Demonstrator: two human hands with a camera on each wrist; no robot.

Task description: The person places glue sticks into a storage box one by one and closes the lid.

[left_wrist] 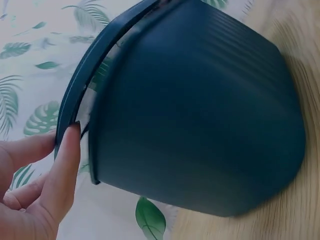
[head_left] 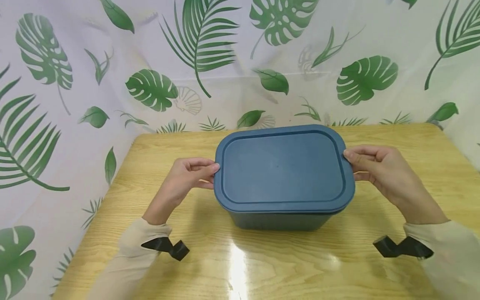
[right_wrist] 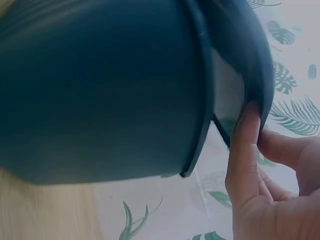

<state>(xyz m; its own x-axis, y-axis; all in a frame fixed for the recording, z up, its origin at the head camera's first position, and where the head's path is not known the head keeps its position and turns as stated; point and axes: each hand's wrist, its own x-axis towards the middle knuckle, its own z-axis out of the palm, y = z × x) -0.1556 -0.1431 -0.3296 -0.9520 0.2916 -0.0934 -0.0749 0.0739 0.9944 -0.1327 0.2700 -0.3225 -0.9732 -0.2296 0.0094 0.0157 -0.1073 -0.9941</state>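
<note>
A blue rectangular lid (head_left: 281,166) with rounded corners lies over a matching blue storage box (head_left: 279,221) on the table. Both wrist views show a gap between the lid's rim and the box (left_wrist: 195,110), so the lid sits slightly raised at its ends. My left hand (head_left: 187,175) pinches the lid's left end between thumb and fingers. At the opposite end, my right hand (head_left: 386,171) pinches the lid's rim (right_wrist: 267,85) the same way. What the box contains is hidden beneath the lid.
The light wooden table (head_left: 285,262) extends around the box and reflects a bright glare in front. Behind and to the left hangs a white cloth (head_left: 232,96) printed with green leaves. Each sleeved wrist wears a black strap-on camera mount (head_left: 403,246).
</note>
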